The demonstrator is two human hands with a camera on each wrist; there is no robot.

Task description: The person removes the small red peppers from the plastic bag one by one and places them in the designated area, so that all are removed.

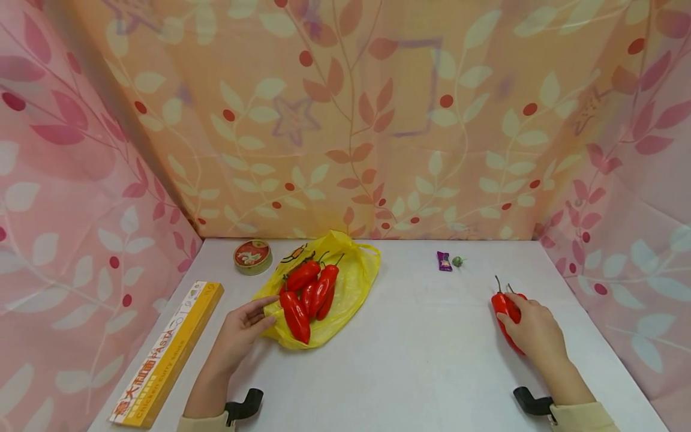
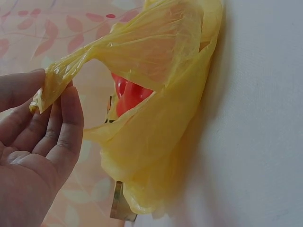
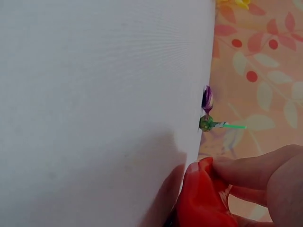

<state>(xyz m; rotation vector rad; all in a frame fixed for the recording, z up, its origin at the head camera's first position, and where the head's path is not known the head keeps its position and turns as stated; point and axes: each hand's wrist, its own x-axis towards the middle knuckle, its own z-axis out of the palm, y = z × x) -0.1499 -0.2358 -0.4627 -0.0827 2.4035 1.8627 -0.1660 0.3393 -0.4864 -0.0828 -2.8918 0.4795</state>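
Observation:
A yellow plastic bag [image 1: 353, 294] lies open at centre left, with several glossy red chili peppers [image 1: 295, 317] resting in its mouth. At the bag's left edge, my left hand [image 1: 234, 336] pinches a gathered corner of the plastic [image 2: 59, 78] between thumb and fingers; the left wrist view shows this closely. Over at the right side of the table, my right hand [image 1: 540, 336] grips red chili peppers [image 1: 502, 306]. Two stems show there, and the fingers cover part of the peppers. In the right wrist view one red pepper [image 3: 201, 198] sits under the fingertips, near the white surface.
A round tin [image 1: 252, 257] stands behind the bag at left. The long yellow pasta box [image 1: 170, 354] lies along the left edge. Toward the back right are a purple-wrapped sweet [image 1: 444, 261] and a small green lollipop [image 1: 457, 261]. Patterned cloth walls [image 1: 345, 120] enclose the white table.

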